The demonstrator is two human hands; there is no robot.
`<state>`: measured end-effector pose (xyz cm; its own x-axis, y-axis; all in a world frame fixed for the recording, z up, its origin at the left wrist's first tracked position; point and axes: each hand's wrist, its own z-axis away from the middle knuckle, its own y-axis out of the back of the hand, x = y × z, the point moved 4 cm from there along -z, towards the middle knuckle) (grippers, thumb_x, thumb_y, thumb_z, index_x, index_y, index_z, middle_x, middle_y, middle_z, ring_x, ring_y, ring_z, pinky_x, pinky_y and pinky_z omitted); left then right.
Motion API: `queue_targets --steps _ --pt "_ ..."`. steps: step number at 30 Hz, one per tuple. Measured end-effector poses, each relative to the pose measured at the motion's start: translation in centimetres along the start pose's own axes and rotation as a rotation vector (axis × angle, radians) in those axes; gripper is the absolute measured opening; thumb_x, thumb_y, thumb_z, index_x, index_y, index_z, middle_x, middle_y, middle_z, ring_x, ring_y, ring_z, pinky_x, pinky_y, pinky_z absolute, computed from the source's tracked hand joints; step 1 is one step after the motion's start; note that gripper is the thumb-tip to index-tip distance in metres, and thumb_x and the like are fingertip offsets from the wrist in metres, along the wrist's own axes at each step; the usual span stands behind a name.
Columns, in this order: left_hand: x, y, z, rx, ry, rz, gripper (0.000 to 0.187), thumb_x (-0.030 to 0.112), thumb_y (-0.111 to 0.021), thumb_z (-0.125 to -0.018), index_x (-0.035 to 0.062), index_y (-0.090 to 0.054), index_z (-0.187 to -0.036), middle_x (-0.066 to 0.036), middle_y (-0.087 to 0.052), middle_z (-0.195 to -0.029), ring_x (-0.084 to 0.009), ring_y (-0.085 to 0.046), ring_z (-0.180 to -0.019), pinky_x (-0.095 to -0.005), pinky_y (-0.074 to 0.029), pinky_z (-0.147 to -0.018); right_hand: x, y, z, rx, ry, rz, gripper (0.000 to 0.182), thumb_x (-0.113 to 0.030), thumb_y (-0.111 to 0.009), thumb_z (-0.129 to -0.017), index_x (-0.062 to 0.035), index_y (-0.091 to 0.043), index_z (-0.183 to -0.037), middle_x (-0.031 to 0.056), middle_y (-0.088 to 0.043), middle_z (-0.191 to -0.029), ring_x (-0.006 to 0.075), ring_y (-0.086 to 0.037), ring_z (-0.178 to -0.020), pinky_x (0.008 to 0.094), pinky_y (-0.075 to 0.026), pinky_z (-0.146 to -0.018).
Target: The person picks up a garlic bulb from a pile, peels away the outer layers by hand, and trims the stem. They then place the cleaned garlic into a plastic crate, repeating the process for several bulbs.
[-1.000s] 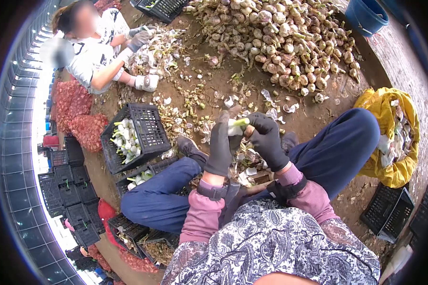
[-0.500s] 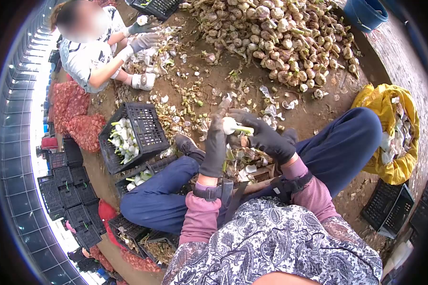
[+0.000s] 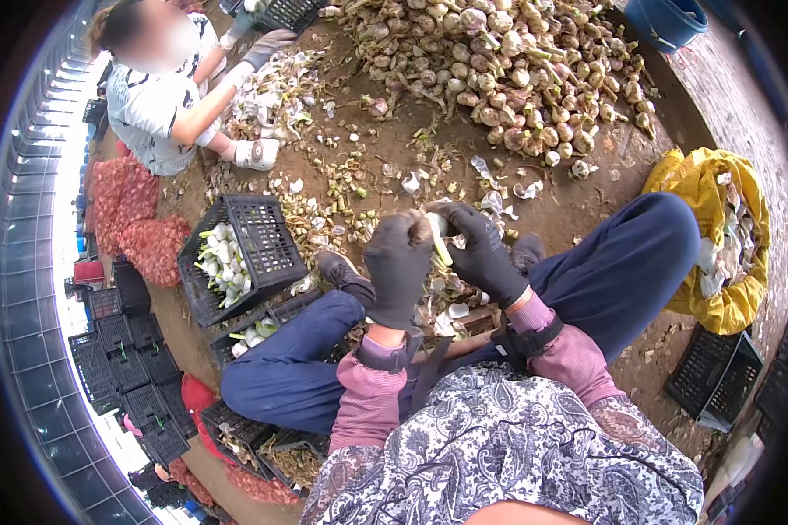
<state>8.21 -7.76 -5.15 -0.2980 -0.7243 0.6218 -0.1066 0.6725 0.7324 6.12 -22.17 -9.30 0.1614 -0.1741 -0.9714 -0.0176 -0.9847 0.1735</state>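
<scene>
Over my lap, a garlic bulb with a cut green stem is between my two dark-gloved hands, its stem pointing down toward me. My right hand is closed about it from the right. From the other side, my left hand has its fingers curled against the bulb. Those fingertips are smeared by motion, and most of the bulb is hidden behind the gloves. Beyond my knee, a black crate tilts on its side with peeled white garlic in it. Another crate of garlic sits partly under my leg.
A big heap of unpeeled garlic lies ahead. Peelings litter the dirt floor. On the right are a yellow sack of skins, a black crate and a blue bucket. A gloved co-worker sits at upper left, near red net sacks.
The garlic has turned in my hands, its stem swinging from pointing right to pointing down. My left fingers have curled in over it. The co-worker's hand has moved the white bulb toward the far crate.
</scene>
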Motion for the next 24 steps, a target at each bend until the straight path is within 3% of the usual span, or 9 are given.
queue_targets --steps 5,8,10,13,16,18,19,21,24 --pt "-1.0 -0.7 0.5 -0.019 0.614 0.976 0.014 0.012 -0.063 -0.097 0.0023 -0.068 -0.089 0.006 -0.06 -0.075 -0.0029 -0.051 -0.065 -0.0239 -0.043 -0.057 1.7 -0.7 0.3 0.035 -0.217 -0.825 0.039 -0.005 -0.066 -0.09 -0.002 -0.06 -0.129 0.0079 -0.067 -0.118 0.0167 -0.065 -0.103 0.0318 -0.053 -0.089" --pt "-2.4 -2.9 3.1 -0.203 0.513 0.736 0.01 0.011 -0.064 -0.096 0.0037 -0.068 -0.091 0.006 -0.057 -0.073 -0.002 -0.046 -0.063 -0.0206 -0.038 -0.055 2.1 -0.6 0.0 0.139 -0.204 -1.247 0.032 -0.012 -0.055 -0.104 0.0025 -0.056 -0.133 0.0081 -0.067 -0.122 0.0139 -0.064 -0.106 0.03 -0.054 -0.092" --pt "-4.6 -5.7 6.1 -0.348 0.477 0.877 0.026 0.018 -0.063 -0.099 -0.002 -0.069 -0.115 0.002 -0.067 -0.094 -0.0063 -0.056 -0.08 -0.0219 -0.045 -0.069 4.6 -0.5 0.5 0.09 -0.284 -1.121 0.034 -0.018 -0.052 -0.108 0.0046 -0.055 -0.133 0.0096 -0.066 -0.124 0.0147 -0.063 -0.108 0.0288 -0.054 -0.09" --pt "-3.9 -5.0 5.4 -0.264 0.563 0.831 0.032 0.013 -0.065 -0.095 0.0008 -0.062 -0.125 -0.003 -0.068 -0.108 -0.0099 -0.062 -0.089 -0.0236 -0.051 -0.079 4.7 0.1 0.5 0.032 -0.343 -0.88 0.034 -0.017 -0.057 -0.104 0.0012 -0.057 -0.133 0.0092 -0.066 -0.123 0.0153 -0.064 -0.105 0.0295 -0.054 -0.09" --pt "-0.7 -2.2 1.7 -0.078 0.243 0.597 0.037 0.008 -0.068 -0.091 0.0033 -0.06 -0.127 -0.004 -0.068 -0.11 -0.0105 -0.062 -0.092 -0.0263 -0.051 -0.08 5.3 -1.1 0.4 0.009 -0.22 -0.346 0.041 -0.004 -0.063 -0.093 -0.0033 -0.06 -0.134 0.0117 -0.067 -0.124 0.0177 -0.065 -0.109 0.0325 -0.052 -0.094" --pt "-2.0 -1.6 0.6 -0.163 0.101 0.481 0.04 0.009 -0.067 -0.092 0.0032 -0.058 -0.131 -0.007 -0.068 -0.119 -0.0123 -0.062 -0.102 -0.0279 -0.052 -0.086 2.4 -1.0 0.4 -0.022 -0.149 -0.319 0.044 0.005 -0.06 -0.087 -0.0022 -0.062 -0.13 0.0127 -0.07 -0.12 0.0196 -0.066 -0.109 0.0332 -0.052 -0.096" --pt "-2.9 -1.9 1.8 -0.238 0.599 0.785 0.031 0.009 -0.059 -0.097 0.0022 -0.061 -0.127 -0.007 -0.07 -0.114 -0.0143 -0.063 -0.103 -0.0303 -0.053 -0.085 3.7 -1.5 0.7 0.016 -0.158 -0.258 0.043 0.011 -0.055 -0.084 -0.0007 -0.066 -0.123 0.0114 -0.073 -0.112 0.0191 -0.068 -0.104 0.0325 -0.052 -0.097" --pt "-7.1 -2.7 2.4 -0.323 0.439 0.662 0.025 0.009 -0.055 -0.1 0.0006 -0.063 -0.123 -0.007 -0.07 -0.11 -0.0147 -0.065 -0.096 -0.0294 -0.055 -0.079 5.0 -1.3 0.4 0.079 -0.276 -0.412 0.041 0.012 -0.052 -0.082 0.0 -0.068 -0.118 0.01 -0.074 -0.108 0.0182 -0.069 -0.1 0.0318 -0.053 -0.094" --pt "-9.3 -1.8 1.3 -0.08 0.767 1.385 0.022 0.008 -0.049 -0.102 -0.0013 -0.066 -0.112 -0.008 -0.069 -0.097 -0.0154 -0.064 -0.077 -0.0293 -0.056 -0.065 5.8 -0.5 0.4 0.094 -0.466 -0.567 0.038 0.008 -0.047 -0.082 -0.0002 -0.072 -0.109 0.0068 -0.074 -0.104 0.0114 -0.067 -0.091 0.0266 -0.053 -0.082"
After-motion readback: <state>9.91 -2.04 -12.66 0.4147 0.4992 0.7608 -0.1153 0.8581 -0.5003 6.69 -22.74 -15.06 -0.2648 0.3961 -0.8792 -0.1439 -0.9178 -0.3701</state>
